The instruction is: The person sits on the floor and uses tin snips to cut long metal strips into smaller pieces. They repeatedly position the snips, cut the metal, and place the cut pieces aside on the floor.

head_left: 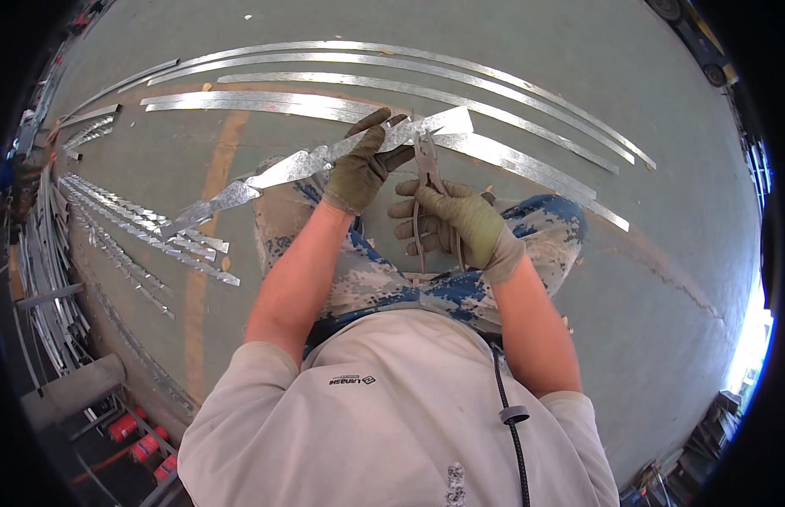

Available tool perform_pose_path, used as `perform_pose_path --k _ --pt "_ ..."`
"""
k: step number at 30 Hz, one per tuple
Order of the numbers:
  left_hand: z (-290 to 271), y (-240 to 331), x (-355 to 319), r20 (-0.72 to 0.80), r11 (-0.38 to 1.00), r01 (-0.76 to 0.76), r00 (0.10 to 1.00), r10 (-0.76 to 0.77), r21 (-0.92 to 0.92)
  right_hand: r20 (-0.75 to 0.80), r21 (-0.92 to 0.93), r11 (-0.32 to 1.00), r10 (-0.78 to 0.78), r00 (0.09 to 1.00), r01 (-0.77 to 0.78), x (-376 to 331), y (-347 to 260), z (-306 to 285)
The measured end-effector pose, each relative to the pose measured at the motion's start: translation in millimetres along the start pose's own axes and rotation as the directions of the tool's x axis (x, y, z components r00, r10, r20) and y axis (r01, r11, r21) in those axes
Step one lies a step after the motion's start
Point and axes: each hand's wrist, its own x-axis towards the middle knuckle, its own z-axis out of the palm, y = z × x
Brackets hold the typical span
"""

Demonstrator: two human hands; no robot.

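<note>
My left hand point(358, 173), in an olive work glove, is closed round a shiny galvanized metal strip point(292, 167). The strip slants up to the right across my lap; its left part is bent or twisted at intervals, and its right end is flat. In the same kind of glove, my right hand point(468, 221) grips the long handles of a pair of pliers point(429, 162), jaws pointing away from me. The jaws overlap the strip a little right of my left hand; whether they clamp it I cannot tell.
Several long flat metal strips point(325, 79) lie on the green floor ahead. To the left are several notched or twisted strips point(147, 221), and beyond them a pile of metal lengths point(52, 279). Red objects point(145, 446) stand lower left; a wheeled vehicle point(701, 51) is partly visible upper right.
</note>
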Motion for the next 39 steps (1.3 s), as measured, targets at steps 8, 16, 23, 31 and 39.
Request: perform_pose_path --k 8,16,23,31,39 --pt "4.2 3.6 -3.3 0.024 1.0 0.012 1.0 -0.011 -0.026 0.064 0.047 0.999 0.001 0.998 -0.004 13.1 -14.5 -0.7" --pt "6.4 7.8 -5.8 0.018 0.998 0.028 0.999 -0.029 0.062 0.096 0.215 0.977 -0.012 0.995 -0.009 13.3 -13.0 7.0" --pt "7.1 3.8 -3.8 -0.042 0.998 0.04 0.998 -0.038 0.04 0.001 0.212 0.976 0.044 0.999 -0.043 22.5 -9.9 17.2" --pt "-3.0 -9.9 1.7 -0.076 0.996 0.047 0.996 -0.041 0.077 -0.266 -0.074 0.997 0.009 0.964 -0.03 31.2 1.2 15.7" --pt "-4.1 -9.5 3.5 -0.111 0.997 0.054 0.993 -0.048 0.054 -0.048 0.083 0.996 0.04 0.998 -0.036 27.0 6.4 0.5"
